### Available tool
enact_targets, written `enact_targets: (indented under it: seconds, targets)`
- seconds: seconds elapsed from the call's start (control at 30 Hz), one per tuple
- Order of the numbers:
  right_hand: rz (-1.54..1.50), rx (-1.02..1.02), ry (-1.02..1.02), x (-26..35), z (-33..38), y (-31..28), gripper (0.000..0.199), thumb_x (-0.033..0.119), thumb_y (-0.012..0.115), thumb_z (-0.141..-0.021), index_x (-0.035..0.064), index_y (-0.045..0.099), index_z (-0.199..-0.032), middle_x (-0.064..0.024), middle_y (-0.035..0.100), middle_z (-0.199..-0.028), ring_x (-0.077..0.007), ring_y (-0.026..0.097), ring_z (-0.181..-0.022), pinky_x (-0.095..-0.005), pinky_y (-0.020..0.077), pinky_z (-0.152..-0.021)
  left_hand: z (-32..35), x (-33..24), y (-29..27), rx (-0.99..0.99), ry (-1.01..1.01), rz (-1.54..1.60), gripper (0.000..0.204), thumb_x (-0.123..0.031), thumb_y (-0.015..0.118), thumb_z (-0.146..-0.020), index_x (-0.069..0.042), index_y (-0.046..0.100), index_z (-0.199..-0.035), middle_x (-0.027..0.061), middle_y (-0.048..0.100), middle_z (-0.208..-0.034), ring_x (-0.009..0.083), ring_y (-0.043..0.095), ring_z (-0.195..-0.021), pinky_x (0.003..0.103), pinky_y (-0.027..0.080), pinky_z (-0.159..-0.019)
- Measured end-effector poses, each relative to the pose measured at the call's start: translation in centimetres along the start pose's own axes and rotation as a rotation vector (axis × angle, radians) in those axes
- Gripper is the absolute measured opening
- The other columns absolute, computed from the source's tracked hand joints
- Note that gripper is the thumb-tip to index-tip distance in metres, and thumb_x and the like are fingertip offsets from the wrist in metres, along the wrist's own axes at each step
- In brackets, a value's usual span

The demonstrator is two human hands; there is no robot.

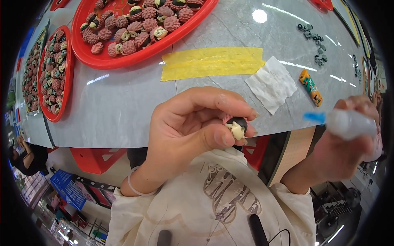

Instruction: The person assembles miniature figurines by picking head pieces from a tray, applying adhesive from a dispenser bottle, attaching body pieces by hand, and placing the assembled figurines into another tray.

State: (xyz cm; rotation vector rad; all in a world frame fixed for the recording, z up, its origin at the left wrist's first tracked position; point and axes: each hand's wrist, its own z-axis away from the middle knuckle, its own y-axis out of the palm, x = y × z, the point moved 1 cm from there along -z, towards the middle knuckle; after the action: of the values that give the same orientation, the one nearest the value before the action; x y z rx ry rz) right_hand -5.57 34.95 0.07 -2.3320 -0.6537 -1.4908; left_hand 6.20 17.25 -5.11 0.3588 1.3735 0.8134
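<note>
Over the near edge of the bench [123, 110], the left hand [188, 127] pinches a small figure [237, 127] between thumb and fingertips: black top, cream face, a bit of pink behind. Its grip is pressed tight on the piece, which sits in the air just off the bench's near edge, above the person's lap. The right hand [349, 147], off the near right corner, is closed round a white glue bottle [349, 123] whose blue nozzle [315, 117] points toward the figure but stands apart from it; the hand is blurred.

At the far edge lies a big red tray [123, 59] piled with pink scaled figures, many with black-and-cream faces, and a second red tray [67, 78] at the far left corner is also full. By that count much of the lot looks finished, while the piece in hand seems not yet joined or glued. Yellow tape [211, 62] is stuck mid-bench, a white tissue [271, 84] beside it, an orange tube [310, 87] to the right, and small dark parts [314, 39] toward the far right corner
</note>
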Motion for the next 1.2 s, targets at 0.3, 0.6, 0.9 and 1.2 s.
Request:
enact_targets:
  seconds: [0.3,0.6,0.9,1.2]
  targets:
    - [0.532,0.056,0.022,-6.5,-2.6,2.0,0.036,-0.009,0.060,-0.064,0.0011,0.044,-0.094,-0.0074,0.057,-0.086,-0.0141,0.054,-0.080,-0.0241,0.0421,-0.070,-0.1,0.2,-0.4,0.106,0.090,0.008,0.030,-0.015,0.062,-0.075,0.006,0.051,-0.093,0.0164,0.053,-0.091,0.0202,0.057,-0.076,0.029,0.047,-0.068]
    - [0.898,-0.068,0.008,-6.7,-5.8,-3.3,0.013,-0.006,0.054,-0.067,-0.0015,0.055,-0.079,-0.0073,0.057,-0.079,-0.0141,0.055,-0.067,-0.0247,0.0426,-0.061,-0.3,-0.3,0.0,-0.001,0.088,-0.095,0.031,-0.022,0.065,-0.072,0.002,0.050,-0.087,0.0142,0.051,-0.085,0.0185,0.056,-0.068,0.025,0.047,-0.053]
    - [0.751,-0.053,0.007,-5.9,-5.1,-2.9,0.012,-0.004,0.053,-0.071,0.0007,0.059,-0.081,-0.0068,0.055,-0.078,-0.0159,0.055,-0.066,-0.0256,0.0429,-0.057,0.3,-0.6,0.0,-0.109,0.076,-0.208,0.036,-0.028,0.067,-0.070,-0.001,0.047,-0.082,0.0101,0.048,-0.082,0.0154,0.055,-0.064,0.021,0.045,-0.050]
    - [-0.086,0.013,0.425,-2.1,-1.4,-2.8,0.020,-0.002,0.056,-0.072,-0.0043,0.056,-0.091,-0.0112,0.056,-0.089,-0.0124,0.055,-0.078,-0.0216,0.0447,-0.066,0.7,-0.2,0.5,-0.069,0.061,-0.183,0.037,-0.029,0.067,-0.070,0.000,0.046,-0.083,0.0097,0.047,-0.082,0.0149,0.054,-0.063,0.019,0.044,-0.050]
